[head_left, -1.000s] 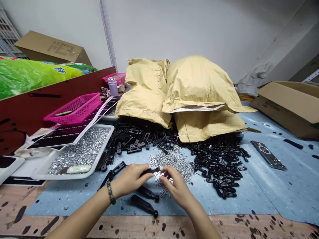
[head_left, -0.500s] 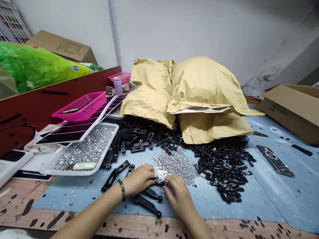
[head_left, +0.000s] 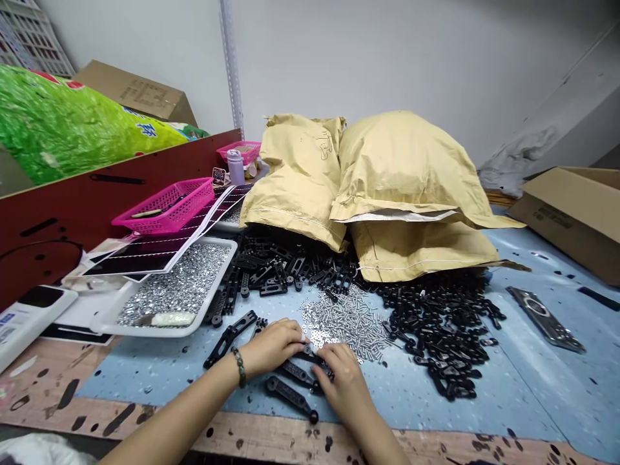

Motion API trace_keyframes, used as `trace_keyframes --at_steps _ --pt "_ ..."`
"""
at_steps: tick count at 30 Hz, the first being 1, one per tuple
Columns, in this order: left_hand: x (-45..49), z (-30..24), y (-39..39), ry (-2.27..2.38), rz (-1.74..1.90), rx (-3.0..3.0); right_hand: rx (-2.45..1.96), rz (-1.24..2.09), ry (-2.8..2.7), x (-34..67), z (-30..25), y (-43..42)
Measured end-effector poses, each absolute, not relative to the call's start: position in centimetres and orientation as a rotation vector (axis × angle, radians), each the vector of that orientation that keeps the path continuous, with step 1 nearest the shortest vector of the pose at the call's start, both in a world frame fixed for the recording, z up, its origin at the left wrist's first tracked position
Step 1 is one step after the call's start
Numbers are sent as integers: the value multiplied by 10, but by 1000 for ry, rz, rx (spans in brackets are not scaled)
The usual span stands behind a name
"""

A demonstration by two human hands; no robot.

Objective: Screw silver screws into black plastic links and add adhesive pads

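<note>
My left hand (head_left: 275, 347), with a beaded bracelet at the wrist, is closed on one end of a black plastic arm (head_left: 308, 351). On the arm's other end, the fingers of my right hand (head_left: 345, 376) are closed too, partly covering it. Just below lie two more black arms; the nearer ball-ended arm (head_left: 291, 398) is in full view. A jointed black arm (head_left: 229, 340) rests left of my left hand. Right behind the fingers spread small silver washers (head_left: 322, 332) and a heap of silver screws (head_left: 356, 316).
A white tray (head_left: 231, 266) of small metal parts stands left, below a pink basket (head_left: 169, 223). Large paper sacks (head_left: 402, 168) sit at the back. Piles of black parts (head_left: 445, 342) lie right and behind. A plastic-wrapped item (head_left: 545, 320) and a cardboard box (head_left: 571, 213) are farther right.
My right hand's fingers have closed in on the black arm and moved slightly nearer my left hand. The whole view has shifted a little.
</note>
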State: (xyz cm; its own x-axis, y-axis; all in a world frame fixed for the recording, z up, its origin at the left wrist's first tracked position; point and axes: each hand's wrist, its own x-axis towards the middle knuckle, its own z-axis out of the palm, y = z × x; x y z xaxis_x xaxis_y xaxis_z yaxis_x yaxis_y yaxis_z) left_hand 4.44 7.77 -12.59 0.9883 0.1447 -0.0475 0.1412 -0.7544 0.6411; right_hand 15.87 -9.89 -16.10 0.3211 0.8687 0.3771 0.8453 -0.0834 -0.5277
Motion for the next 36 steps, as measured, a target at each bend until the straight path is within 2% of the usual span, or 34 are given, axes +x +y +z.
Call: trace_keyframes --at_steps 10,15,24,31,36 --pt "44 -126 80 190 -4 2362 -2091 -103 -1463 139 -165 -85" --pt "41 -126 76 237 1 2323 -2006 19 -1370 150 -150 -84" --pt "19 -113 71 506 135 2209 -1994 -27 -1306 159 -136 -2" --pt "43 -111 74 739 366 1412 -1900 -69 -1381 165 -128 -34" --pt "59 -106 67 728 352 1504 -2077 -160 -1147 229 -136 -28"
